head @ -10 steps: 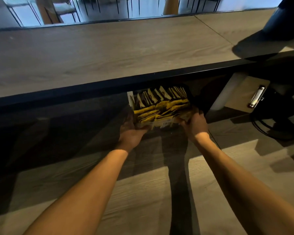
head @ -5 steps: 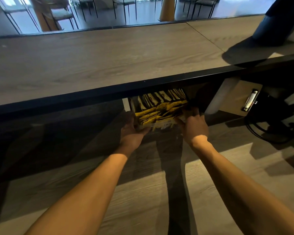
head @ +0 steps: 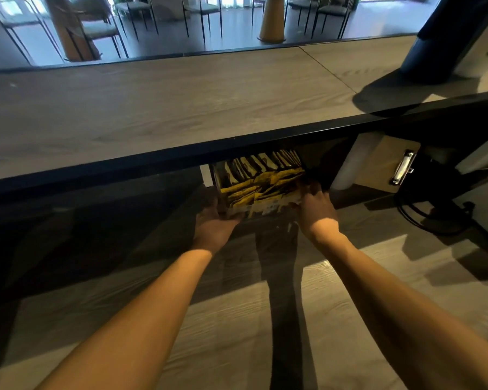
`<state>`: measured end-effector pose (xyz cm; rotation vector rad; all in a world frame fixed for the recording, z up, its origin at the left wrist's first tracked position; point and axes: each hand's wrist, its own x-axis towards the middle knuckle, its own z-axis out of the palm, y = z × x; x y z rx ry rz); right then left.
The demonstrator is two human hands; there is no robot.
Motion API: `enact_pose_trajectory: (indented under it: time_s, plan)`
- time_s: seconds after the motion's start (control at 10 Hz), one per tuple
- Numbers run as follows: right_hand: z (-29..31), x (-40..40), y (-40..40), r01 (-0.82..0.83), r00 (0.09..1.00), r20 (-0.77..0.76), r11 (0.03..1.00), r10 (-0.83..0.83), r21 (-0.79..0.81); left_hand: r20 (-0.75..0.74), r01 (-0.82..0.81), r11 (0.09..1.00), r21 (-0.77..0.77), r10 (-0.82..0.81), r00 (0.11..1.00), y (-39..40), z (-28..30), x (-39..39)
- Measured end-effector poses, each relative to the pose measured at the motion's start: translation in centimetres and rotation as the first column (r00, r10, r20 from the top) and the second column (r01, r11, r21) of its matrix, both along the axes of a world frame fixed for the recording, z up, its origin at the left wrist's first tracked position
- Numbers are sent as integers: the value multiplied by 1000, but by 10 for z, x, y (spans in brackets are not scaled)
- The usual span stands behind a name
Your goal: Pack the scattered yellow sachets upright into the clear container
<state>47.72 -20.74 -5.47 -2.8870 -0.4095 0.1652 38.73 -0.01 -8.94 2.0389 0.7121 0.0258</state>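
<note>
A clear container (head: 223, 190) packed with several yellow sachets (head: 262, 184) standing upright sits on the lower desk surface, partly tucked under the raised counter's black edge. My left hand (head: 213, 229) grips the container's near-left corner. My right hand (head: 314, 209) grips its right side, fingers curled around the wall. The container's far part is hidden beneath the counter.
The raised wooden counter (head: 166, 108) with a black front edge (head: 237, 142) overhangs the container. A wooden clipboard (head: 389, 164) and a white roll (head: 352, 164) lie to the right, with black cables (head: 423, 218) beyond. A dark pillar (head: 445, 43) stands at the far right.
Both hands have slid the container a little farther away, deeper under the counter's edge. The camera has tipped up, showing more of the room beyond.
</note>
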Motion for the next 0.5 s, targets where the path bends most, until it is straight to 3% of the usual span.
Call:
enact_pose_trajectory:
  time_s: [0.2,0.3,0.5]
  plan:
    - [7,-37,3,-92,995,-35,994,94,65,20,6,983,182,-9,1000,1,28,-30]
    - [14,-66,12,-142,987,-53,980,150,136,67,-7,995,102,0,998,5,42,-59]
    - [16,-122,36,-174,982,-39,971,182,162,131,-36,994,104,22,991,7,58,-122]
